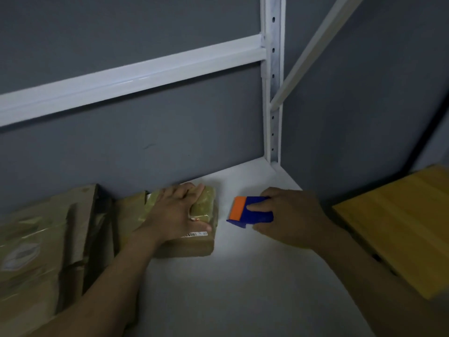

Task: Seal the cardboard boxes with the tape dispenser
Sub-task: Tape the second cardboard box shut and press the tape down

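Steadying the small cardboard box (192,248) for a pass of tape is judged the step in hand. The left hand (179,210) lies flat on the box top, fingers straight and spread toward the wall, pressing down and grasping nothing. The right hand (289,215) is wrapped round the tape dispenser (250,214), thumb along its near face and fingers over the back, a firm closed hold. The dispenser is low over the white shelf (230,288), just to the right of the box and not touching it; whether it rests on the shelf cannot be told. Recommendation: keep the flat hand's weight on the flaps so that the seam stays shut, bring the orange front edge onto the box's right side, anchor the tape there, then draw it across the top in one even pull, moving the pressing hand clear ahead of it. Condition of the box: small, low, brown, set against the grey wall; its top is already glossy with yellowish tape, somewhat wrinkled, and a barcode label (195,234) shows near the front edge. No free strand of tape can be made out. A larger cardboard box (36,239), also taped and creased, stands close on the left. A yellow wooden board (401,227) lies well to the right.
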The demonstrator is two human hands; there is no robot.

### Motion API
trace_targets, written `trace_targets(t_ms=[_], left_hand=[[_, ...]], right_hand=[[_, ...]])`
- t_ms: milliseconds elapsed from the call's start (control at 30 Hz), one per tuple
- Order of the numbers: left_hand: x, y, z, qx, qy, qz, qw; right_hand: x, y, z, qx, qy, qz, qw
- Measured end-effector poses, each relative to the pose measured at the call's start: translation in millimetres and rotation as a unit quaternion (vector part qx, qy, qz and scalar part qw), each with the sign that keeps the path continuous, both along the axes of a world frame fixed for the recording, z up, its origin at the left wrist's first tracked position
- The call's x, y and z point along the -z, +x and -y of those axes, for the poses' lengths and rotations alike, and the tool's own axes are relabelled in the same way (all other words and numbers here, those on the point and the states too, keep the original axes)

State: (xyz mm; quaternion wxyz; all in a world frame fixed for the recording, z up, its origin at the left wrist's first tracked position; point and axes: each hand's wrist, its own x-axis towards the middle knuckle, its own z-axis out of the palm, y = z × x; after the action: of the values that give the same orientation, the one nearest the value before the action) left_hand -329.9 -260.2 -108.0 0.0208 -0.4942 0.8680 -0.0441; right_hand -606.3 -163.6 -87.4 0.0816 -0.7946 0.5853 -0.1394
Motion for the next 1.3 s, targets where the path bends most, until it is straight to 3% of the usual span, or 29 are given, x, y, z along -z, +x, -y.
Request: trace_targets(t_ms=[100,300,467,567,667,733,800,867,933,1000,1033,1133,1233,1300], left_hand=[[-4,-5,-3,-0.001,0.008,0.002,1.000],[0,-7,-7,-0.022,-0.021,-0.045,0.998],[-3,-12,-12,-0.064,-0.015,-0.035,0.997],[-3,-9,-19,-0.080,-0.007,-0.045,0.996],[-8,-8,-20,-0.070,0.040,-0.052,0.995],[-13,-6,-14,-0.052,0.070,-0.057,0.995],[-17,-3,-10,-0.041,0.085,-0.062,0.994],[-17,-1,-10,-0.039,0.090,-0.082,0.992],[-17,-1,-12,-0.037,0.086,-0.100,0.991],[-16,-1,-13,-0.034,0.076,-0.107,0.991],[-15,-1,-13,-0.032,0.071,-0.108,0.991],[-14,0,-14,-0.028,0.064,-0.111,0.991],[-14,1,-16,-0.023,0.063,-0.121,0.990],[-15,2,-19,-0.020,0.060,-0.133,0.989]], right_hand=[[6,18,6,-0.002,-0.038,-0.044,0.998],[6,37,23,0.041,-0.058,-0.045,0.996],[0,43,36,0.096,-0.019,-0.015,0.995],[-3,24,49,0.176,0.074,0.056,0.980],[-7,0,46,0.180,0.131,0.195,0.955],[-6,-15,35,0.176,0.159,0.353,0.905],[-2,-25,25,0.165,0.223,0.486,0.829],[3,-27,20,0.171,0.268,0.500,0.806],[14,-27,24,0.186,0.259,0.390,0.864],[23,-18,31,0.190,0.159,0.232,0.941],[24,-7,33,0.191,0.101,0.226,0.950],[16,39,39,0.137,0.046,0.314,0.938],[10,78,46,0.092,0.152,0.356,0.918],[13,88,53,0.109,0.226,0.393,0.885]])
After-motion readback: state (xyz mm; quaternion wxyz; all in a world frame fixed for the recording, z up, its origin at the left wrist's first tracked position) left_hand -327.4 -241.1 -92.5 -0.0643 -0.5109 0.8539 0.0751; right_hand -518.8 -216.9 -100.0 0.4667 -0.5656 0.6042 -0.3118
